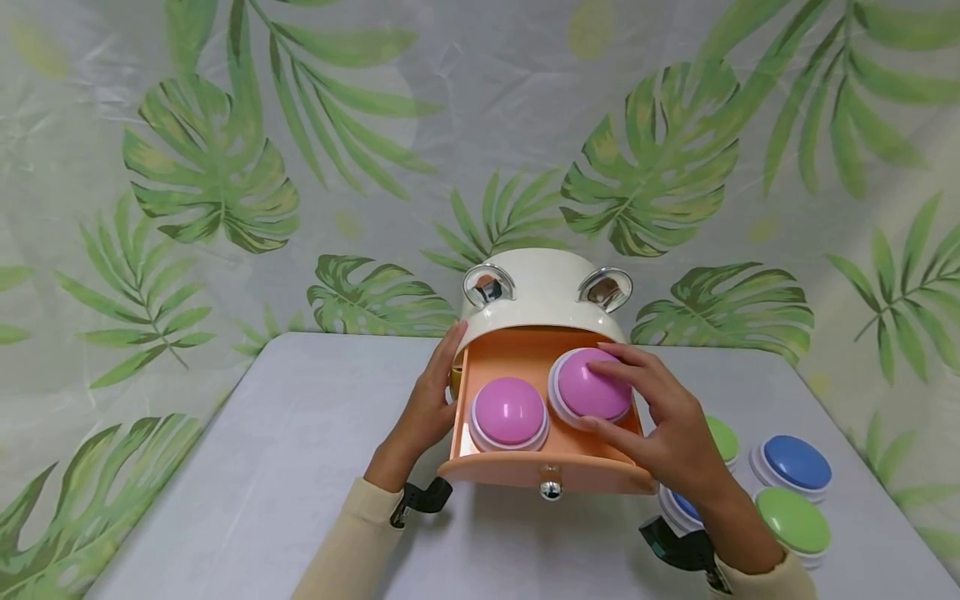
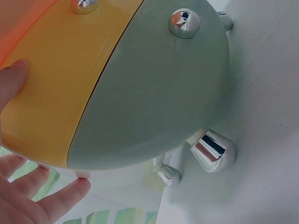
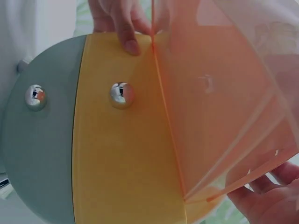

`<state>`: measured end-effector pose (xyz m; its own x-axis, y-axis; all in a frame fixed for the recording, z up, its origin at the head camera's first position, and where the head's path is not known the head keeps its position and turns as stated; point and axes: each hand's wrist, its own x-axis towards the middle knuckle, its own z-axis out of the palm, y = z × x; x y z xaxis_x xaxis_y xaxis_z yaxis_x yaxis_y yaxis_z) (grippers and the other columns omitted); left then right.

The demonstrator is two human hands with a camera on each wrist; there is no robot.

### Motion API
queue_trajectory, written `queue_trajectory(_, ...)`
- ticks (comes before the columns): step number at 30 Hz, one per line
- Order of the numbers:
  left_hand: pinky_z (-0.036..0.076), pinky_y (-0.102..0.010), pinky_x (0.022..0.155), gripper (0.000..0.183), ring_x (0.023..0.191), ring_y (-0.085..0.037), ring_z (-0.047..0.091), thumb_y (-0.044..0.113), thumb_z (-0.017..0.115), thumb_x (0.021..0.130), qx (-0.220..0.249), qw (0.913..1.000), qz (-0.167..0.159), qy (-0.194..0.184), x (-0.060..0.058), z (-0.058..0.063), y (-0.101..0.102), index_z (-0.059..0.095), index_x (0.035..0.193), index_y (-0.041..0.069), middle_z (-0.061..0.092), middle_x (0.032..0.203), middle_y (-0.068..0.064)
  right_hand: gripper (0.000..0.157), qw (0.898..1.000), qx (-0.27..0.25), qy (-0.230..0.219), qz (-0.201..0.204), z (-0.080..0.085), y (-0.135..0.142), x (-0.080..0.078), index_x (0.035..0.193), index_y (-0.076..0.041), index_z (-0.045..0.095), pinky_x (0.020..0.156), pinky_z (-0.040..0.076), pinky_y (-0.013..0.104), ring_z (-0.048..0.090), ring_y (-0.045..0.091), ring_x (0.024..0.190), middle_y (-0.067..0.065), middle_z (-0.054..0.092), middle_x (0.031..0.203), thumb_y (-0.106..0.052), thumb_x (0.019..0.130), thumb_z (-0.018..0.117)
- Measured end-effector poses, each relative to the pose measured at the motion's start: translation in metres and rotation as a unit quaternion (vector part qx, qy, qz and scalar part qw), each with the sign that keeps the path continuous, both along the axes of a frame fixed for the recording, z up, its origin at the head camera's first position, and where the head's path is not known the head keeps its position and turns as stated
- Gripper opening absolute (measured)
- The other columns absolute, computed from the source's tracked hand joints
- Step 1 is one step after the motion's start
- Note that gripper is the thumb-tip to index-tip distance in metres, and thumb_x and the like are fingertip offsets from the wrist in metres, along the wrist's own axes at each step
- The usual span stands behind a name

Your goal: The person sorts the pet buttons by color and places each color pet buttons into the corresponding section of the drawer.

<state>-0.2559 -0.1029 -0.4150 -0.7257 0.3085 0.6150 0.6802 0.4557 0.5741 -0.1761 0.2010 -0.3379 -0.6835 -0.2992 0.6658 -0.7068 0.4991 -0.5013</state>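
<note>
A white rounded frog-like cabinet [image 1: 536, 287] has its orange top drawer [image 1: 498, 354] pulled out. Inside, a pink round push button [image 1: 511, 408] sits at the left. With thumb and fingers, my right hand [image 1: 678, 433] grips a second pink push button [image 1: 581, 383] over the drawer's right side. My left hand [image 1: 422, 408] holds the cabinet's left side. The left wrist view shows its thumb on the yellow drawer front [image 2: 60, 98] and the fingers round the edge. In the right wrist view the gripped button is hidden behind the drawer.
To the right on the white table [image 1: 300, 450] lie a blue push button [image 1: 797, 461], a green one [image 1: 793, 518] and others partly behind my right arm. A grey-green drawer front [image 2: 149, 93] is below the yellow one. A leaf-patterned cloth [image 1: 495, 125] hangs behind.
</note>
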Motion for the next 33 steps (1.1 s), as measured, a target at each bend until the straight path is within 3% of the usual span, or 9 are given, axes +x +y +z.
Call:
queue_trajectory(15, 0.035, -0.051, 0.108, 0.081, 0.145, -0.024, 0.020, 0.043, 0.061, 0.093, 0.005, 1.0000, -0.006, 0.003, -0.0005, 0.0009, 0.0011, 0.014, 0.156, 0.024, 0.014, 0.161, 0.000, 0.070, 1.000, 0.021, -0.014, -0.011, -0.0043, 0.0021, -0.0048, 0.130, -0.020, 0.061, 0.091, 0.043, 0.012, 0.048, 0.026, 0.129, 0.003, 0.050, 0.141, -0.011, 0.067, 0.089)
queue_trajectory(25, 0.033, -0.052, 0.109, 0.081, 0.146, -0.022, 0.019, 0.058, 0.051, 0.092, 0.002, 1.0000, -0.002, 0.000, 0.0003, 0.0016, 0.0006, 0.014, 0.157, 0.025, 0.013, 0.161, 0.002, 0.065, 0.998, 0.041, -0.039, -0.019, -0.0053, -0.0004, -0.0036, 0.129, -0.025, 0.062, 0.090, 0.044, 0.013, 0.047, 0.026, 0.130, 0.001, 0.052, 0.140, -0.020, 0.070, 0.088)
queue_trajectory(33, 0.032, -0.051, 0.110, 0.082, 0.146, -0.022, 0.019, 0.043, 0.061, 0.093, 0.003, 1.0000, -0.006, -0.002, 0.0008, 0.0012, -0.0001, 0.013, 0.157, 0.024, 0.012, 0.161, 0.001, 0.064, 0.997, 0.037, -0.068, -0.020, -0.0059, -0.0002, -0.0032, 0.131, -0.027, 0.060, 0.090, 0.045, 0.017, 0.045, 0.028, 0.132, 0.000, 0.051, 0.142, -0.021, 0.073, 0.086)
